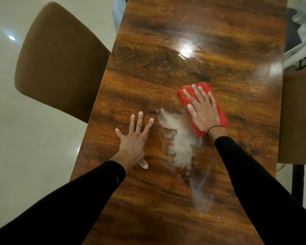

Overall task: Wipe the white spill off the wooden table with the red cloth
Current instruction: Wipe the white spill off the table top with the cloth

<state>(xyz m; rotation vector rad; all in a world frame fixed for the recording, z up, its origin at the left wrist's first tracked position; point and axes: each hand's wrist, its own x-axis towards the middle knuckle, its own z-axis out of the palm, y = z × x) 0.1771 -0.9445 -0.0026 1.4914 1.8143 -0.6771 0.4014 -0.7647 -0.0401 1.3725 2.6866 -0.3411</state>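
So the glossy dark-grained wooden table (210, 55) runs long and narrow away from the camera, shiny enough that a ceiling light glares off it toward the far end; the right hand (202, 110) lies flat on top of a folded red cloth (221, 115), fingers straight and a bit fanned, pressing down rather than gripping, with a thin dark band at the wrist; the cloth looks soft and a little fuzzy at its edges, roughly rectangular, lying in the middle of the table's length and nearer its right edge than its left

The cloudy white spill (181, 144) is just left of the cloth, its upper right part touching the cloth's left side; it's a smeary irregular patch, thick and milky in the middle, thinning into faint streaks that trail toward the near end; the left hand (133, 141) is flat on bare wood just left of the spill, fingers spread wide, holding nothing, close to the table's left edge; both arms are in black long sleeves

Plenty of bare tabletop past the cloth toward the far end; a brown padded chair seat (60, 62) sits off the left edge over a pale shiny floor (25, 156); a plain tan cardboard box (298, 117) butts up against the right edge
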